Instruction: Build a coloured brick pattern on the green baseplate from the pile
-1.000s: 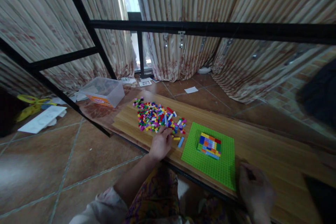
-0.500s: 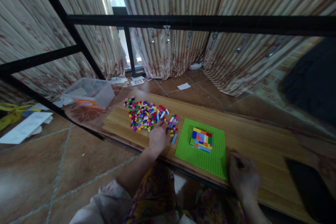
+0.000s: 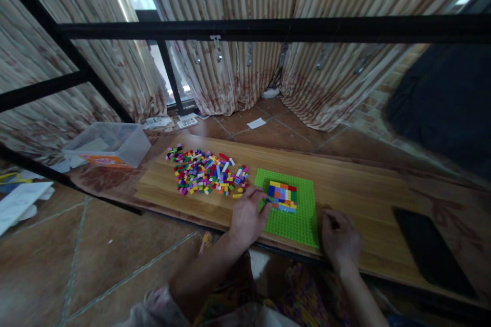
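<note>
My left hand (image 3: pixel 250 213) reaches over the left edge of the green baseplate (image 3: pixel 293 227). Its thumb and fingertips pinch a small dark blue brick (image 3: pixel 268 200) beside the block of built-up bricks. That built-up block (image 3: pixel 283 196), in yellow, red, blue, orange, white and green, stands in the upper middle of the baseplate. Just off the baseplate's right edge, my right hand (image 3: pixel 340 237) rests on the wooden board with its fingers curled in, and no brick shows in it. Left of the baseplate spreads a pile of loose bricks (image 3: pixel 207 171) in many colours.
The wooden board (image 3: pixel 356 184) lies on a low table. A clear plastic box (image 3: pixel 132 145) with an orange label stands at its left end. A flat black object (image 3: pixel 429 250) lies at the right. A black metal bar (image 3: pixel 268 29) crosses before the curtains.
My left hand has moved right, from the loose bricks to the built-up block, with a small brick in its fingers. The right hand stays beside the baseplate. The view has turned slightly right.
</note>
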Action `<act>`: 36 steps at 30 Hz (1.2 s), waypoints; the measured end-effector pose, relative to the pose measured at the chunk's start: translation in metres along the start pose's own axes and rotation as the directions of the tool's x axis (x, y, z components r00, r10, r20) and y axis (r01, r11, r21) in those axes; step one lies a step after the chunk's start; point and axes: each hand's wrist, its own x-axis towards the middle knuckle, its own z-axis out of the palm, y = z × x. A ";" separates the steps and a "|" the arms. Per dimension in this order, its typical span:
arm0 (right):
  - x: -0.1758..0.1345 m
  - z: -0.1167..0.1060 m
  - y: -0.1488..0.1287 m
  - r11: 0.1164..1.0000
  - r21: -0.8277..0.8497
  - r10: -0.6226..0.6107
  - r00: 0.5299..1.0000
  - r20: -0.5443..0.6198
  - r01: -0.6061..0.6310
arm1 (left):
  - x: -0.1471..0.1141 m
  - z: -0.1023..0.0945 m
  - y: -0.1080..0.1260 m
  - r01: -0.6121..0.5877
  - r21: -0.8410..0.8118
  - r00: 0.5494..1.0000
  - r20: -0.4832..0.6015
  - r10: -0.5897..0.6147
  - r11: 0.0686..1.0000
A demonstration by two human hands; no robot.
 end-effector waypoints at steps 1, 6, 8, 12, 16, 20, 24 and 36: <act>0.000 0.000 0.000 1.000 0.010 -0.004 1.000 -0.007 0.004 | -0.001 0.008 0.006 -0.006 -0.010 1.000 0.020 0.006 1.000; 0.000 0.002 0.000 0.999 0.029 -0.016 1.000 -0.018 0.017 | 0.003 0.041 0.017 -0.017 0.035 0.999 0.044 0.016 0.999; 0.000 0.002 0.000 0.999 0.029 -0.021 1.000 -0.017 0.021 | 0.006 0.048 0.017 -0.015 0.070 0.999 0.045 0.012 0.997; 0.000 0.001 -0.001 0.999 0.039 -0.027 1.000 -0.014 0.028 | 0.007 0.056 0.017 -0.042 0.116 0.999 0.028 0.039 0.992; 0.001 0.001 -0.002 0.999 0.053 -0.010 1.000 -0.012 0.011 | 0.005 0.059 0.016 -0.065 0.132 0.998 -0.007 0.066 0.989; 0.001 0.002 -0.001 0.998 0.060 0.017 1.000 -0.004 -0.017 | 0.004 0.060 0.013 -0.110 0.138 0.993 -0.030 0.115 0.984; 0.001 0.003 0.000 0.999 0.049 0.022 1.000 -0.008 -0.022 | 0.003 0.061 0.009 -0.143 0.154 0.988 -0.034 0.150 0.978; 0.001 0.001 -0.002 0.997 0.071 0.024 1.000 -0.010 -0.023 | 0.019 0.040 0.014 -0.380 0.378 0.912 0.308 0.273 0.844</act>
